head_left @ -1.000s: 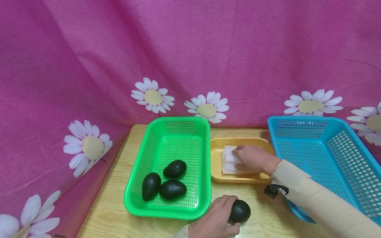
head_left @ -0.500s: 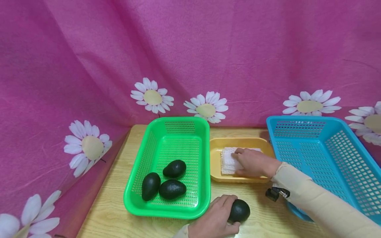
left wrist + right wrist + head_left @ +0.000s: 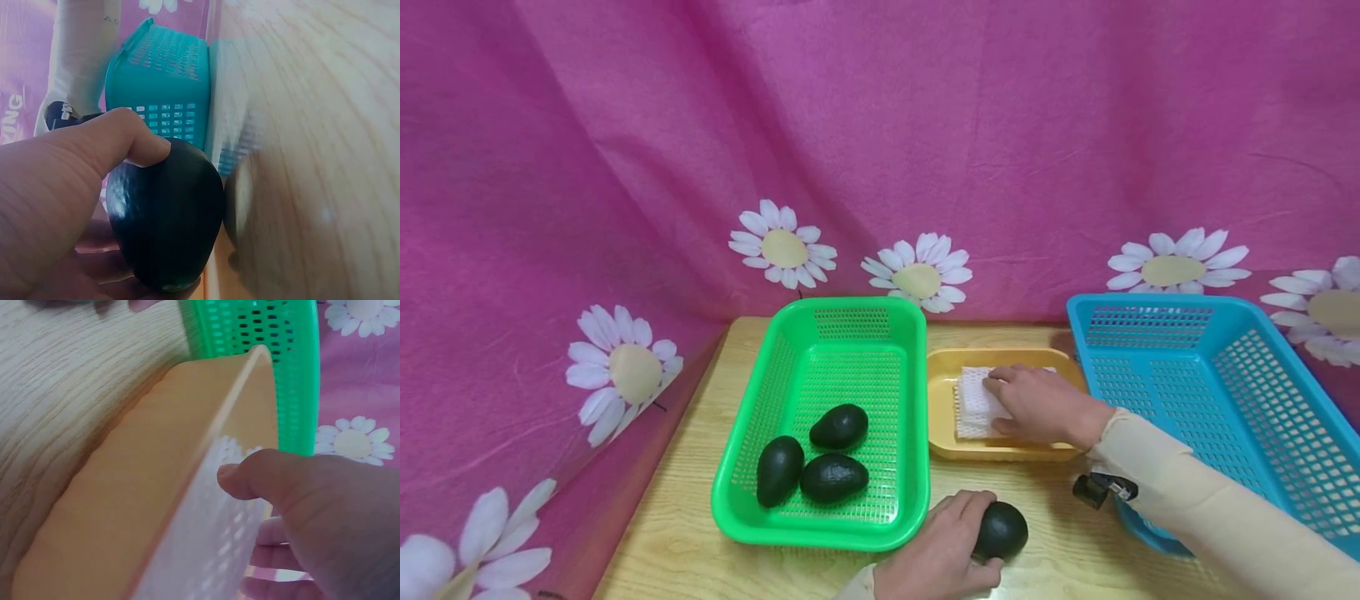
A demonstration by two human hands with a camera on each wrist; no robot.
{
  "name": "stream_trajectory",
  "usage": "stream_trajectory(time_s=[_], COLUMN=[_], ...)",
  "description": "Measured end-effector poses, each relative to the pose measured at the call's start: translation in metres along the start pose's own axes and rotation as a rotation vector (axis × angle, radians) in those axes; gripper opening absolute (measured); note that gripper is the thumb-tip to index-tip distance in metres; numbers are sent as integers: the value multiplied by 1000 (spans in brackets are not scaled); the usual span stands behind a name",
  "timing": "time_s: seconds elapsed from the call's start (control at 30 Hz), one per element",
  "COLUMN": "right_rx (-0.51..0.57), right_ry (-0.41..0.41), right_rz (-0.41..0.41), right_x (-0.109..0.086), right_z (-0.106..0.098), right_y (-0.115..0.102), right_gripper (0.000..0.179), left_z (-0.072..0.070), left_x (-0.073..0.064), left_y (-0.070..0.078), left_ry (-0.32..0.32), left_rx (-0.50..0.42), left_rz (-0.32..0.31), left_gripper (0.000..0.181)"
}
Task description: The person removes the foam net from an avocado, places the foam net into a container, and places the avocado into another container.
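Observation:
On the table near the front, my left hand grips a dark avocado. In the left wrist view, the thumb lies over the avocado and the fingers are curled round its other side. My right hand reaches into a shallow yellow tray. Its thumb and fingertips pinch white foam netting lying there; the palm hides part of the stack. The right wrist view shows the thumb on the netting, with the other fingers partly hidden behind it.
A green basket on the left holds several things: dark avocados lie in its near half. A blue basket stands on the right, beneath the right forearm. Behind the wooden table hangs a pink flowered cloth.
The right fingers have shifted slightly over the netting, and its folds lie a little differently. My left hand and the avocado stay in place. The whole view has drifted slightly.

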State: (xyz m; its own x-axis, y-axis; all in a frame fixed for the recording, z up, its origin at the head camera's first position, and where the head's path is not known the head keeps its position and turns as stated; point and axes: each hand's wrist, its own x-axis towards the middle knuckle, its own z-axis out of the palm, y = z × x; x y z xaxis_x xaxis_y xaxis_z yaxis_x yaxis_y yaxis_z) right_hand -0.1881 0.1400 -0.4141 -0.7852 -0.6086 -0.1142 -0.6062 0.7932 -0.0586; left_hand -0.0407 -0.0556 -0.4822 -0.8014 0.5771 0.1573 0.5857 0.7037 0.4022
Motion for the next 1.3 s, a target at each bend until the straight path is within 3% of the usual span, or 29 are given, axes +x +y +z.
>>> stream_trajectory(time_s=[0.53,0.97,1.3], right_rx=[-68,-67,-34], right_ry=[170,193,195], right_rz=[-130,-170,-154], right_x=[-20,-55,-77], right_z=[-15,-23,-17], right_y=[-15,-27,-34], right_gripper=[57,59,55], left_z=[2,4,4], left_x=[0,0,1], left_y=[1,1,2], left_ry=[-20,35,3], left_rx=[3,7,-20], left_rz=[-22,2,-35], left_gripper=[60,61,56])
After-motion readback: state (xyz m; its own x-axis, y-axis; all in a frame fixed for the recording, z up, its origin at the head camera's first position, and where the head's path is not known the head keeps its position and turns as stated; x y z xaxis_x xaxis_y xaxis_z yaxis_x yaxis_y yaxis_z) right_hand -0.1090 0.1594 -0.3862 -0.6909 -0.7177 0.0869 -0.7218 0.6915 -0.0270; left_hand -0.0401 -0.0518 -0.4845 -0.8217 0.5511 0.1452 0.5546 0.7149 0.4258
